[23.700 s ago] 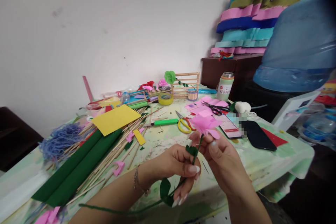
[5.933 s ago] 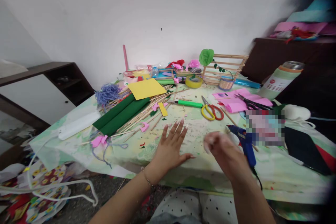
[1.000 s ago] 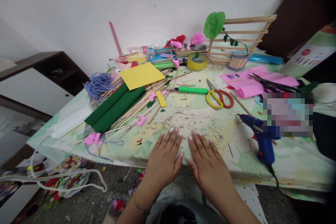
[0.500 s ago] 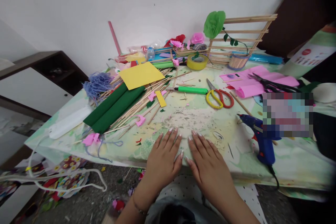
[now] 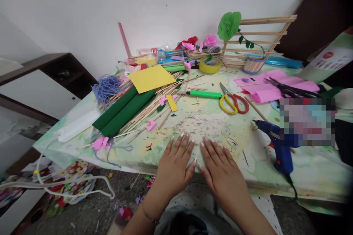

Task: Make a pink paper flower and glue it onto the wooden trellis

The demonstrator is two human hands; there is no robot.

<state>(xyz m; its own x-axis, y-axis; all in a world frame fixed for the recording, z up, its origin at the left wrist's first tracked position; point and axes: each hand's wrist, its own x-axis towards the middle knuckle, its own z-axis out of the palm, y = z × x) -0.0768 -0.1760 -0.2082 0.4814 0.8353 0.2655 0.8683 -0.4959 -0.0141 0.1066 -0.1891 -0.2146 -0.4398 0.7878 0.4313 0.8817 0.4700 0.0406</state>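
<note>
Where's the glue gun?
Head view, right side: the glue gun lies on the table, right of the right hand; the yellow-and-red scissors are farther back, to its left.

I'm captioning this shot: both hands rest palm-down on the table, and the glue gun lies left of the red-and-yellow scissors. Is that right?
No: the head view shows the glue gun lying right of the red-and-yellow scissors. The left hand and right hand do rest palm-down on the table.

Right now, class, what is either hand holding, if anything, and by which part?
Nothing: left hand and right hand lie flat, palms down, on the table.
</note>
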